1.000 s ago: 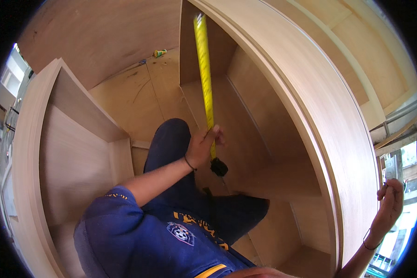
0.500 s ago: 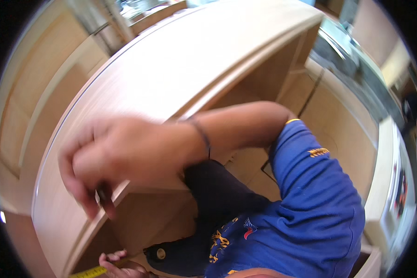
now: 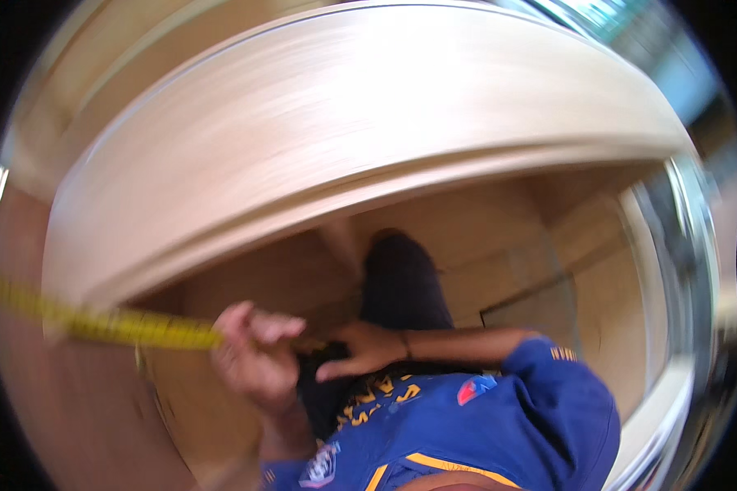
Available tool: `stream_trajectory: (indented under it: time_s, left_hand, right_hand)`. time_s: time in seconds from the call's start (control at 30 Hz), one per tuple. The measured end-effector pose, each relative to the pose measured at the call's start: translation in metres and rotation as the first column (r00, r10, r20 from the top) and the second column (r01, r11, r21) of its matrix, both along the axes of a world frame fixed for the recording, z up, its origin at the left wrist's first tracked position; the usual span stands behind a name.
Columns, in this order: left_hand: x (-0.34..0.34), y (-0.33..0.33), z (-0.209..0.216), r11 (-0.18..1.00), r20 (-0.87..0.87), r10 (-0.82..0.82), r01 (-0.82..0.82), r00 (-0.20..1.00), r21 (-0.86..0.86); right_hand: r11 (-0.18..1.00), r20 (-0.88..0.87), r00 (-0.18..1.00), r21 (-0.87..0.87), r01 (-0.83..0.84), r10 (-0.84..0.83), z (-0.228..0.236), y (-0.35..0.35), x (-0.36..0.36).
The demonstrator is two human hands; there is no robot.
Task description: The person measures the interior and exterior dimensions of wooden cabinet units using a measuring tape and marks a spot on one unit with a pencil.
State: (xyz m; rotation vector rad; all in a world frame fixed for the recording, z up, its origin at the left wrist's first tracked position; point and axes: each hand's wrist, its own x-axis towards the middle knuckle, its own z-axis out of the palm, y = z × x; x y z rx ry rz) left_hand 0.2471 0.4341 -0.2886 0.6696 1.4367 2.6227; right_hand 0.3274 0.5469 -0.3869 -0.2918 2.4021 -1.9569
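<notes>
Yellow tape held out toward nine o'clock by the left hand

A long, yellow, dark-marked measuring tape blade [image 3: 131, 326] is seen, blurred, between eight and nine o'clock, stretched from the left hand [image 3: 256, 352] to the rim of the view. By the left hand, at about half past seven, the blade is gripped near its inner end, with the fingers clamped on it. The right hand [image 3: 367, 348] is held at six o'clock, just beside a small, blurred black object [image 3: 323, 358]; whether its fingers are closed on this cannot be told. The twelve o'clock side is filled by a broad, pale, wood-grained cabinet panel [image 3: 368, 98], below which a brown interior is shown. Near the centre, a dark-trousered leg [image 3: 405, 282] is bent at the knee, and toward five o'clock a blue shirt with yellow trim [image 3: 475, 421] is worn
</notes>
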Motion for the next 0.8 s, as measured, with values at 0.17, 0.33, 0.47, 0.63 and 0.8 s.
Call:
stream_trajectory:
  time_s: [0.17, 0.33, 0.47, 0.63, 0.8]
  left_hand:
    - [-0.047, -0.012, 0.028, 1.000, 0.303, -0.031, 0.030, 0.952, 0.007]
    - [-0.055, -0.018, -0.011, 0.974, 0.379, -0.130, 0.045, 0.916, 0.224]
    - [-0.083, -0.026, -0.022, 0.949, 0.435, -0.096, -0.050, 0.895, 0.313]
    - [-0.144, -0.056, -0.028, 0.930, 0.445, 0.027, -0.186, 0.895, 0.318]
    - [-0.216, -0.115, -0.020, 0.900, 0.344, 0.117, -0.245, 0.932, 0.359]
  right_hand:
    - [1.000, 0.046, 0.999, -0.013, 0.011, -0.010, 0.043, 0.010, -0.036]
    - [0.991, 0.352, 0.927, -0.037, -0.125, 0.130, 0.044, 0.037, -0.030]
    - [0.980, 0.384, 0.908, 0.031, -0.196, 0.170, 0.032, 0.069, -0.023]
    - [0.906, 0.451, 0.890, 0.348, -0.242, 0.064, 0.033, 0.100, -0.005]
    - [0.876, 0.266, 0.951, 0.482, 0.012, -0.159, 0.086, 0.117, 0.018]
